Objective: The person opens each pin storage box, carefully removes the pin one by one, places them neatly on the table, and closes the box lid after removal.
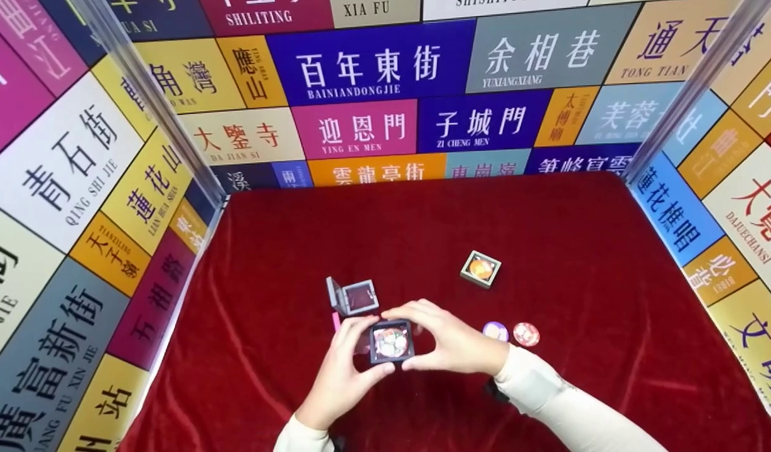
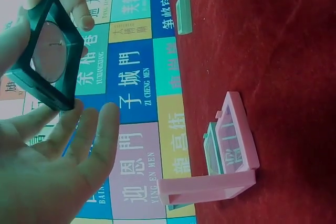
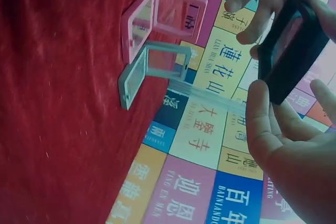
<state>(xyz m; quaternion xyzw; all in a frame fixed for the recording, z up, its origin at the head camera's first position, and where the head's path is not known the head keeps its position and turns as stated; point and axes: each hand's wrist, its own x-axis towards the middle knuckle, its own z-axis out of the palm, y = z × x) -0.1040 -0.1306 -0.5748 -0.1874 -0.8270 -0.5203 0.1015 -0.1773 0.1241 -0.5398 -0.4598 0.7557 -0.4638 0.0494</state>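
Head: left hand [image 1: 341, 373] and right hand [image 1: 451, 342] both grip the case [image 1: 390, 361] by its edges, above the desk [image 1: 549, 238]. Left wrist: disc [image 2: 50, 53] inside; whole thing probably light. Right wrist: rim [image 3: 299, 51] looks stiff, maybe slick; hold there.

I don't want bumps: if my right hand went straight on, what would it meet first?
Your right hand would likely meet the black case it holds, then perhaps your left hand; depth is unclear.

Up in the air, tilted, sat the black square case [image 3: 296, 51], shut by the look of it, its round disc [image 1: 392, 343] framed inside: one face colourfully patterned, the other pale!
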